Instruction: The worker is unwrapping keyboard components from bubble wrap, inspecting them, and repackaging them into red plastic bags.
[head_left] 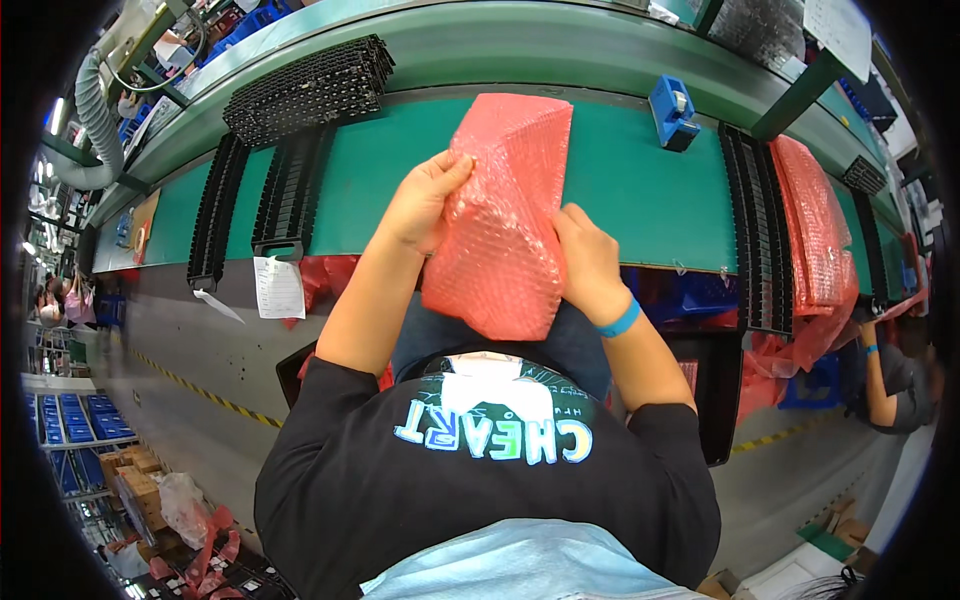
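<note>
A pink bubble-wrap bag (510, 230) hangs in front of me, over the near edge of the green work surface (370, 185). My left hand (432, 200) pinches its left side, thumb on top. On the other side, my right hand (588, 258) grips the right edge with curled fingers. The bag's upper part is flat and its lower part bulges toward me. Whether anything lies inside it I cannot tell. A blue band circles my right wrist.
Black slotted racks stand at left (292, 190) and right (755, 230). A stack of black trays (310, 90) lies at the back left. A blue tape dispenser (675, 112) sits back right. More pink bubble wrap (812, 225) piles at right, near another person's arm (880, 385).
</note>
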